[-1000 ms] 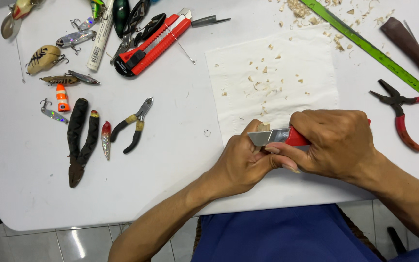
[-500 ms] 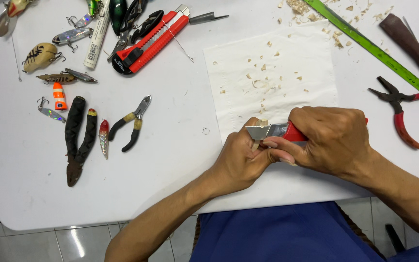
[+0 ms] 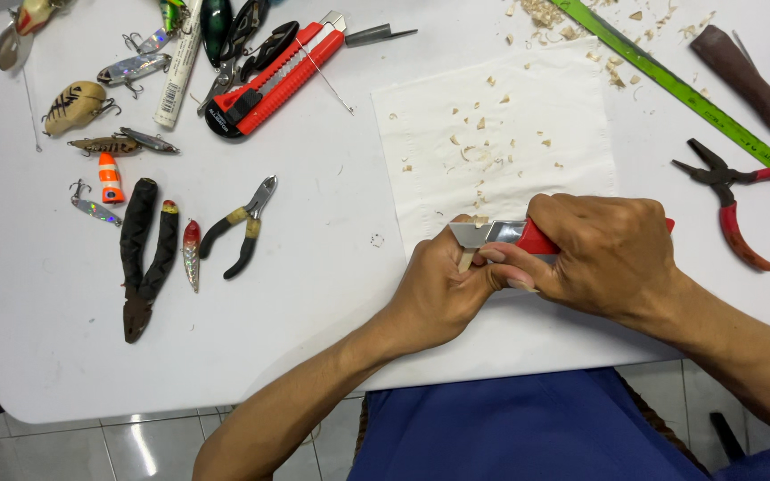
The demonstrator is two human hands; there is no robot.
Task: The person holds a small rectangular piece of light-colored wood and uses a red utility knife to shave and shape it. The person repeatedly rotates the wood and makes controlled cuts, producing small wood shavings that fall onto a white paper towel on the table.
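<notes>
My right hand [image 3: 606,254] grips a red utility knife [image 3: 501,235] whose silver blade end points left. My left hand [image 3: 443,289] is closed around a small pale piece of wood [image 3: 465,259], of which only a sliver shows between the fingers. The blade rests against that wood, right where the two hands meet near the table's front edge. Behind the hands lies a white paper sheet [image 3: 501,134] scattered with wood shavings.
On the white table [image 3: 314,294]: small pliers [image 3: 241,227], dark long-handled pliers [image 3: 140,254], several fishing lures [image 3: 109,142], a large red cutter [image 3: 274,76], a green ruler [image 3: 688,93], red-handled pliers [image 3: 733,191], a brown handle [image 3: 746,67].
The knife blade has slid a little left along the wood piece. Both hands stay in the same spot.
</notes>
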